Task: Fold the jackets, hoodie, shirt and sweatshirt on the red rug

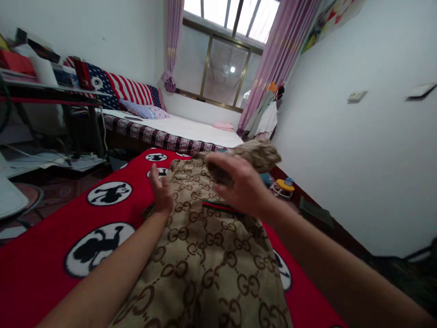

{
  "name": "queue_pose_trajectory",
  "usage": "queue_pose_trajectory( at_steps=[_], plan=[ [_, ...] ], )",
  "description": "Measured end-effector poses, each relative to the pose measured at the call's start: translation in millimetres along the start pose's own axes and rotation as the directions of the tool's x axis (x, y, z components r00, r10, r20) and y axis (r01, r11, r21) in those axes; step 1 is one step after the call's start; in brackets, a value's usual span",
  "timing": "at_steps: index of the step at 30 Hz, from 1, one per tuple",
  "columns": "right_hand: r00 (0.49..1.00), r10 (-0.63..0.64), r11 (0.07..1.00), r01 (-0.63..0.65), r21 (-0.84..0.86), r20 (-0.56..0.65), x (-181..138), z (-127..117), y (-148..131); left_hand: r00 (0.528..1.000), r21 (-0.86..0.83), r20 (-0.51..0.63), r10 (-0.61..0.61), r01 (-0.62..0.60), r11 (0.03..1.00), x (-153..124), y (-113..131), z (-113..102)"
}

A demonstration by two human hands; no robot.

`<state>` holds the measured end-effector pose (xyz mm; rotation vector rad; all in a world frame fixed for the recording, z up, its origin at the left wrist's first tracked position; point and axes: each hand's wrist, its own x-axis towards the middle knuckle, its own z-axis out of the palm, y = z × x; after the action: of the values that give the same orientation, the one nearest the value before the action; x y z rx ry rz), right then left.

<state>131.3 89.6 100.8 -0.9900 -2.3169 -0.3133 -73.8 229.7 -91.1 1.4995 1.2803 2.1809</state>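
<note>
A tan garment [211, 241] with a brown interlocking-letter pattern lies spread lengthwise before me, with a short green and red stripe across it. At its left edge my left hand [161, 193] stands with the fingers raised and apart, holding nothing. My right hand [241, 182] curls above the upper right part, with dark cloth between thumb and fingers. Just behind it rises a bunched, blurred fold of the same cloth [261, 155], which looks like a sleeve. Motion blur softens the right fingers, and the garment's far end is partly hidden behind this hand.
Under the garment is a red blanket [37, 278] with white round figures. Beyond it stands a bed with a white sheet [191, 127]. A cluttered desk [51, 89] is at left, a yellow-topped stool [285, 184] at right, and clothes [268, 118] hang by the curtain.
</note>
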Motion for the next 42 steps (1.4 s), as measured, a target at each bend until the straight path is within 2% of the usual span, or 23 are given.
queue_pose_trajectory(
  at_steps=[1, 2, 4, 6, 8, 10, 13, 16, 18, 20, 21, 22, 23, 24, 26, 27, 29, 31, 32, 35, 38, 40, 42],
  plan=[
    [0.995, -0.077, 0.996, 0.074, 0.045, 0.063, -6.1, 19.7, -22.0, 0.984, -0.047, -0.081, -0.160, 0.156, 0.987, 6.6, -7.4, -4.8],
    [0.986, -0.114, 0.991, 0.104, 0.088, 0.121, -17.7, 39.1, -37.8, 0.940, -0.090, -0.145, -0.308, 0.298, 0.950, 13.4, -15.1, -10.0],
    [0.988, -0.067, 0.992, 0.051, 0.117, 0.140, -51.3, 73.8, -49.0, 0.833, -0.131, -0.232, -0.502, 0.485, 0.865, 26.4, -29.2, -21.1],
    [0.994, 0.051, 0.991, -0.062, 0.115, 0.099, -89.1, 97.9, -38.1, 0.776, -0.103, -0.309, -0.550, 0.547, 0.831, 36.0, -39.3, -31.9],
    [0.982, 0.189, 0.974, -0.187, 0.127, -0.001, -122.6, 107.6, -17.2, 0.759, -0.045, -0.387, -0.524, 0.551, 0.833, 40.7, -44.3, -40.6],
    [0.953, 0.301, 0.945, -0.291, 0.148, -0.044, -149.8, 102.9, 2.4, 0.758, 0.015, -0.444, -0.477, 0.538, 0.843, 41.1, -43.8, -46.1],
    [0.895, 0.442, 0.892, -0.432, 0.136, -0.061, -181.8, 79.7, 19.2, 0.827, 0.174, -0.488, -0.280, 0.406, 0.897, 38.8, -32.7, -49.5],
    [0.798, 0.602, 0.797, -0.598, 0.089, -0.029, -207.3, 56.0, 23.2, 0.912, 0.402, -0.398, 0.096, 0.079, 0.912, 39.6, -11.0, -47.6],
    [0.690, 0.721, 0.687, -0.724, 0.068, 0.061, -221.2, 44.9, 22.0, 0.941, 0.445, -0.226, 0.250, -0.129, 0.886, 41.4, 5.8, -42.0],
    [0.556, 0.808, 0.555, -0.830, 0.065, 0.197, -232.3, 37.3, 19.0, 0.960, 0.367, 0.036, 0.278, -0.272, 0.890, 41.5, 20.8, -32.4],
    [0.499, 0.827, 0.500, -0.864, 0.067, 0.258, -236.8, 34.4, 17.1, 0.941, 0.297, 0.207, 0.269, -0.322, 0.899, 40.1, 26.8, -26.6],
    [0.457, 0.836, 0.458, -0.886, 0.072, 0.305, -240.8, 31.9, 15.0, 0.885, 0.218, 0.390, 0.256, -0.359, 0.907, 37.4, 31.6, -20.7],
    [0.434, 0.837, 0.432, -0.898, 0.084, 0.334, -244.4, 29.8, 12.9, 0.790, 0.146, 0.563, 0.242, -0.383, 0.912, 33.7, 35.0, -15.0],
    [0.425, 0.836, 0.416, -0.903, 0.105, 0.347, -247.5, 28.2, 10.8, 0.669, 0.088, 0.707, 0.227, -0.402, 0.911, 29.0, 37.0, -9.8],
    [0.420, 0.834, 0.382, -0.908, 0.175, 0.359, -252.6, 26.4, 7.0, 0.434, 0.024, 0.880, 0.193, -0.447, 0.894, 18.3, 37.3, -1.9],
    [0.415, 0.831, 0.355, -0.908, 0.221, 0.370, -254.6, 26.2, 5.5, 0.356, 0.018, 0.918, 0.173, -0.475, 0.880, 13.1, 35.9, 0.8],
    [0.406, 0.823, 0.298, -0.904, 0.308, 0.397, -257.5, 26.7, 3.5, 0.295, 0.038, 0.946, 0.138, -0.521, 0.853, 4.4, 31.3, 4.2],
    [0.397, 0.822, 0.247, -0.895, 0.373, 0.408, -258.4, 27.5, 2.5, 0.314, 0.081, 0.943, 0.108, -0.532, 0.843, -1.0, 26.9, 5.9],
    [0.395, 0.826, 0.229, -0.887, 0.400, 0.403, -257.8, 27.7, 2.2, 0.356, 0.126, 0.931, 0.082, -0.523, 0.843, -2.5, 25.8, 6.3],
    [0.398, 0.840, 0.198, -0.858, 0.475, 0.369, -250.1, 26.0, -1.2, 0.570, 0.327, 0.821, -0.015, -0.450, 0.831, -2.3, 29.2, 5.4],
    [0.429, 0.828, 0.183, -0.814, 0.551, 0.360, -232.7, 22.0, -12.7, 0.777, 0.400, 0.630, 0.024, -0.350, 0.847, 6.6, 40.3, 1.0],
    [0.480, 0.790, 0.186, -0.780, 0.597, 0.381, -217.8, 19.9, -25.6, 0.869, 0.353, 0.484, 0.103, -0.302, 0.886, 17.0, 47.1, -3.9],
    [0.542, 0.733, 0.220, -0.760, 0.612, 0.410, -203.1, 19.3, -40.8, 0.918, 0.303, 0.364, 0.156, -0.276, 0.912, 28.4, 49.6, -9.7]
  ],
)
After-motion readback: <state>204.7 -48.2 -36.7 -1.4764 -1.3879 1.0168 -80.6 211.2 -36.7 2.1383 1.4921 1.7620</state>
